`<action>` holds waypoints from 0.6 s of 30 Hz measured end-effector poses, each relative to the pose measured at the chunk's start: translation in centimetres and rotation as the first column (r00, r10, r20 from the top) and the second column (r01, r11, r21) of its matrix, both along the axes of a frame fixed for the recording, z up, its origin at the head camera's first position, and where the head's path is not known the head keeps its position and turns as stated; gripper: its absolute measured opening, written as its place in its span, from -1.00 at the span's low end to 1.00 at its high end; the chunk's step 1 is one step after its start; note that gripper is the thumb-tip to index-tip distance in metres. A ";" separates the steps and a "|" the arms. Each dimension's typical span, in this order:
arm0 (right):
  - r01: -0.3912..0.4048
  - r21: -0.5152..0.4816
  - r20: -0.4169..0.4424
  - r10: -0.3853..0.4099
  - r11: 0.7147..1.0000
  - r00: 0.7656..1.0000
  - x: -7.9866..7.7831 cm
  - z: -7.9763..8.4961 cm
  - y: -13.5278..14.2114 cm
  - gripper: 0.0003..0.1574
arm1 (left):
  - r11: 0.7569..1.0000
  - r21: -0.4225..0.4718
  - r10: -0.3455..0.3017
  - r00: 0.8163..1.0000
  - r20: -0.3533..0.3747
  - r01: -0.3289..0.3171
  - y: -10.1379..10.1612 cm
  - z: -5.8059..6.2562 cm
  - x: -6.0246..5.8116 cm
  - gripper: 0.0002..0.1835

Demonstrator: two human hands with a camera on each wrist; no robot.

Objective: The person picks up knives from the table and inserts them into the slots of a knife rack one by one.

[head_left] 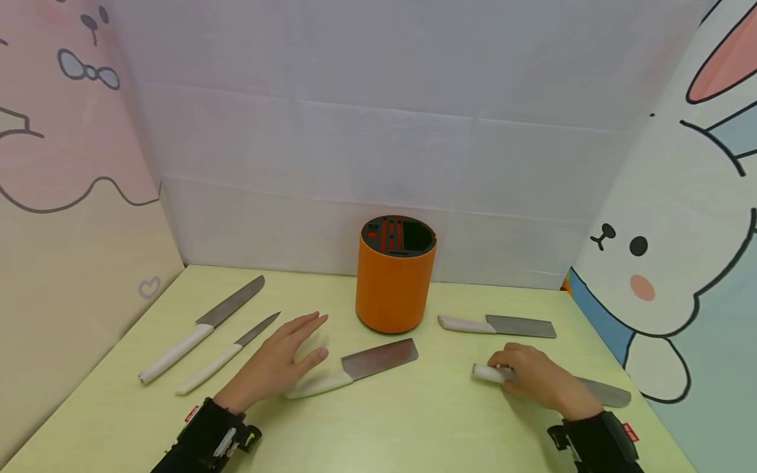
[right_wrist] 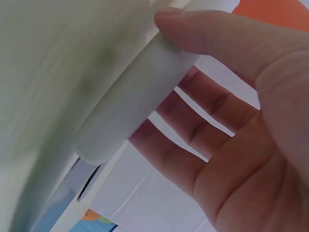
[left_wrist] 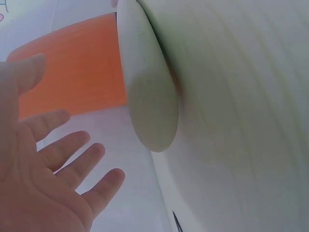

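My right hand (head_left: 535, 380) pinches the white handle (right_wrist: 140, 92) of a knife at the table's right side, thumb on one side and fingers on the other. Past the hand its grey blade (head_left: 606, 393) points right. On the left, my left hand (head_left: 280, 361) hovers with fingers spread and holds nothing. Beside it lies a cleaver (head_left: 378, 359), whose pale handle (left_wrist: 149, 87) shows close up in the left wrist view. Behind both hands stands an orange knife block (head_left: 393, 289) with a black slotted top.
Two white-handled knives lie at the left, a larger one (head_left: 177, 353) and a slimmer one (head_left: 213, 368). Another cleaver (head_left: 517, 326) lies right of the block. A white cloth wall (head_left: 378, 144) rises at the table's back edge, with printed panels on both sides.
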State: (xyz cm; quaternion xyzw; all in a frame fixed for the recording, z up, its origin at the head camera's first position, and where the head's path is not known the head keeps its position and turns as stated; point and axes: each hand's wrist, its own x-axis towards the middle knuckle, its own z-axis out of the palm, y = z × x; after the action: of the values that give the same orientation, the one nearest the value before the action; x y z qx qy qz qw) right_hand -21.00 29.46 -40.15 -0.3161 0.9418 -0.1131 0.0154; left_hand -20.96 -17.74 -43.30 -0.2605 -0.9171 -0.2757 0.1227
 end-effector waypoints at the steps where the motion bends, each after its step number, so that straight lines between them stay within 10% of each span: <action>1: -0.005 0.000 -0.015 0.005 1.000 1.000 0.0 0.3 -0.1 -0.59 | 1.000 -0.001 -0.001 1.000 0.001 0.001 0.0 0.0 0.0 -0.33; 18: -0.106 -0.201 -0.222 0.060 0.974 0.973 0.7 6.3 -4.6 -0.52 | 1.000 -0.001 -0.005 1.000 0.006 0.005 1.0 0.3 -0.3 -0.34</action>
State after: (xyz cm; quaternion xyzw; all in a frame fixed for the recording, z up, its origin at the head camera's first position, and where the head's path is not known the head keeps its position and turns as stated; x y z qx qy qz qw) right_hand -20.25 24.90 -33.87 -0.3655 0.9065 -0.1772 -0.1151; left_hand -21.30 -16.69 -42.97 -0.2620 -0.9170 -0.2762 0.1192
